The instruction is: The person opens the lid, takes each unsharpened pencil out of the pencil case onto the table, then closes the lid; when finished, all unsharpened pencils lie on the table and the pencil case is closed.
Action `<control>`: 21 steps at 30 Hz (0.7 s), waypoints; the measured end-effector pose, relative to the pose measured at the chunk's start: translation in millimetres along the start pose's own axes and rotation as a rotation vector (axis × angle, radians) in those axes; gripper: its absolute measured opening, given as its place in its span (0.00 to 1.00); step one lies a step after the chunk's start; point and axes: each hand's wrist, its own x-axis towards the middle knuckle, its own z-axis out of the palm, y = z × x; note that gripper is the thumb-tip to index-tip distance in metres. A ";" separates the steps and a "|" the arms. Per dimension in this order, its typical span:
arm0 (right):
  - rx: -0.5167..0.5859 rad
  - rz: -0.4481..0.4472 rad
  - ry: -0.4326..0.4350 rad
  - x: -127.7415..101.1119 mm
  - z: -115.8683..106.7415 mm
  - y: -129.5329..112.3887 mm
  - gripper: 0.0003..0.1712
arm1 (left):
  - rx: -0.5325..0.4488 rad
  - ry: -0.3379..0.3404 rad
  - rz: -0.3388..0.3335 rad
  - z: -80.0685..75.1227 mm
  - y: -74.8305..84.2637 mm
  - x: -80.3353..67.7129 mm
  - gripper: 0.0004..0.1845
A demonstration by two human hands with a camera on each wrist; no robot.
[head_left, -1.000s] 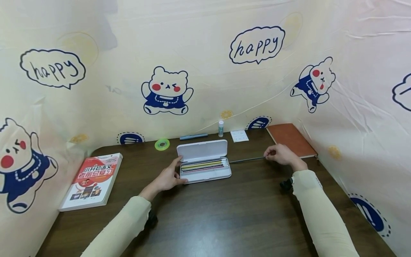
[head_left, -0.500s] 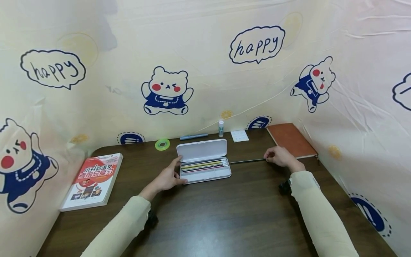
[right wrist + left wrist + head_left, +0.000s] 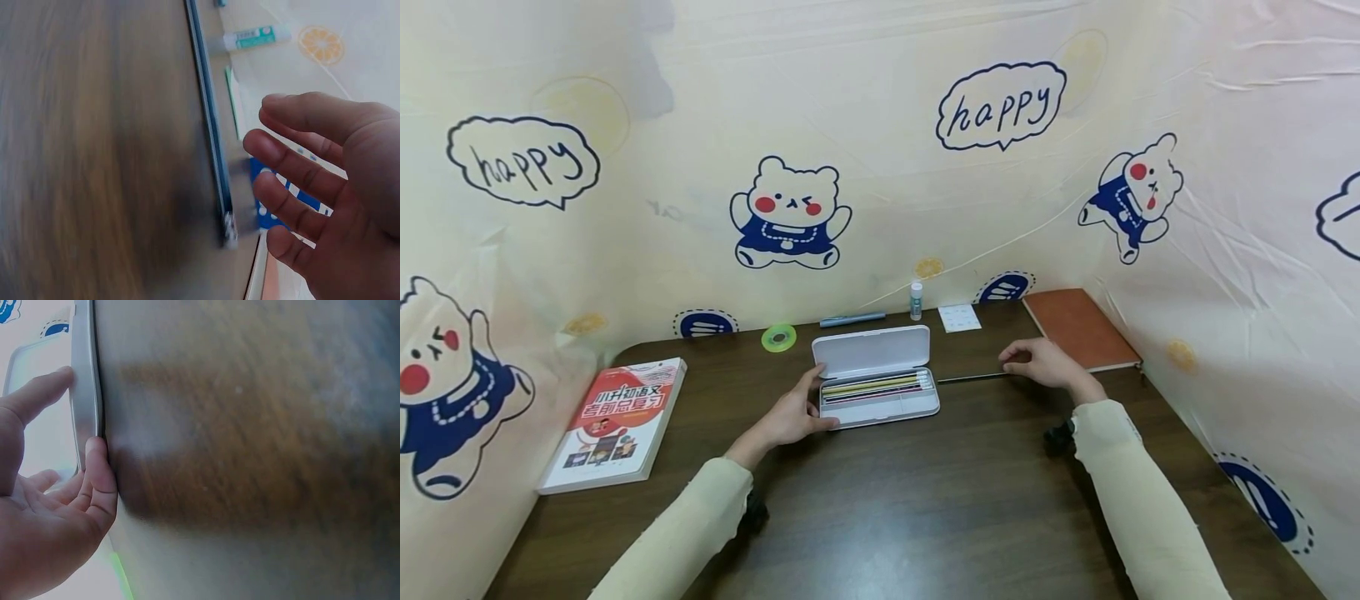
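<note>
A white pencil case (image 3: 871, 352) stands with its lid raised, several pencils (image 3: 872, 387) lying inside. My left hand (image 3: 785, 418) grips its left end, the thumb at the front edge; in the left wrist view the fingers touch the case's rim (image 3: 87, 375). To the right of the case, a dark pencil (image 3: 973, 378) lies on the table, its left tip close to the case. Over its far end hovers my right hand (image 3: 1045, 363). In the right wrist view the fingers are loosely bent and apart from the dark pencil (image 3: 212, 125), with nothing between them.
Along the back stand green tape (image 3: 778, 337), a blue pen (image 3: 852, 319), a glue stick (image 3: 916, 301) and a paper pad (image 3: 958, 317). A brown notebook (image 3: 1082, 325) lies back right, a thick book (image 3: 617, 425) at the left. A printed curtain (image 3: 880, 108) surrounds the table.
My right hand, which pinched the dark pencil's right end, has let it go and shifted slightly left. The pencil now lies on the table. My left hand stays on the case.
</note>
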 end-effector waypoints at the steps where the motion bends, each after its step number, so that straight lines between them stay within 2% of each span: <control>1: 0.005 -0.007 -0.001 0.5 0.9 -3.0 0.12 | -0.002 -0.002 -0.001 0.1 0.0 0.0 0.56; 21: 0.043 -0.144 -0.091 33.5 45.5 -77.6 0.11 | -0.013 0.005 -0.007 0.2 0.6 -0.5 0.55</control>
